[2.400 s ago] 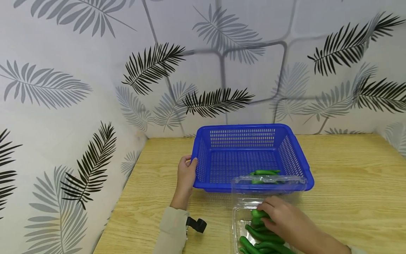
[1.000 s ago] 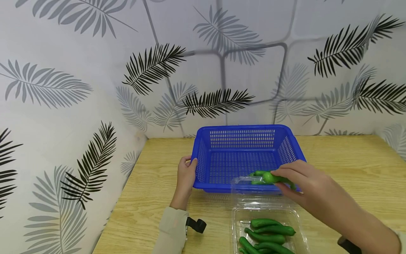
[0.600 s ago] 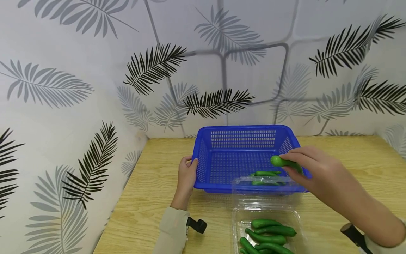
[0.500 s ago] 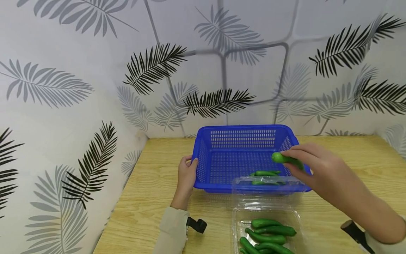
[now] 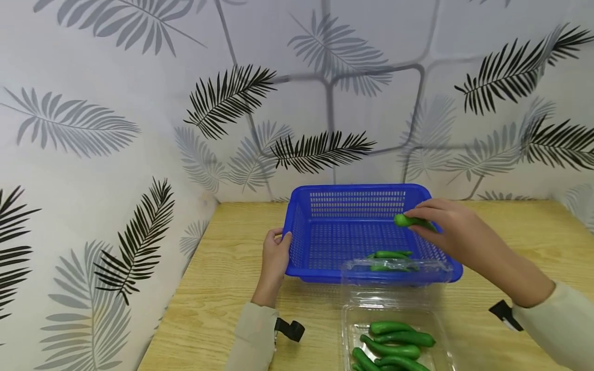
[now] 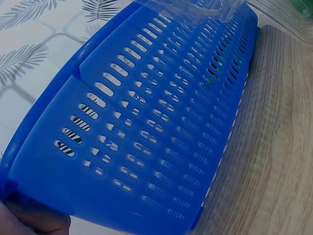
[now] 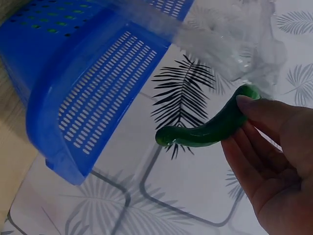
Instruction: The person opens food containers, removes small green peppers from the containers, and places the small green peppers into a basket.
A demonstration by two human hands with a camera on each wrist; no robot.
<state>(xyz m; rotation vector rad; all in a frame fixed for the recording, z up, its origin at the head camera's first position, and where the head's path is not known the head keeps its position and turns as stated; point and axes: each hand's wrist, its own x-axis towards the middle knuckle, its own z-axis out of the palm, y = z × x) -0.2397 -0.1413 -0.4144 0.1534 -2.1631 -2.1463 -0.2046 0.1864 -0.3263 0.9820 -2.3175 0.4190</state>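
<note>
My left hand grips the left rim of a blue perforated plastic basket, thumb on top. Only its fingers show in the left wrist view, under the basket's corner. My right hand pinches a curved green chili pepper between thumb and fingers, above the basket's right side. In the right wrist view that pepper points away from the fingertips. A few green peppers lie on the basket floor near its front wall. Several more peppers rest in a clear plastic box in front.
The box's raised clear lid leans against the basket's front and overlaps its rim. Everything stands on a wood-grain table. Behind it rises a wall with a leaf pattern. A black wrist camera sits on my left forearm.
My right hand has picked a pepper from the clear box, carried it up over the front rim and lifted it above the basket's right side. The left hand keeps its grip.
</note>
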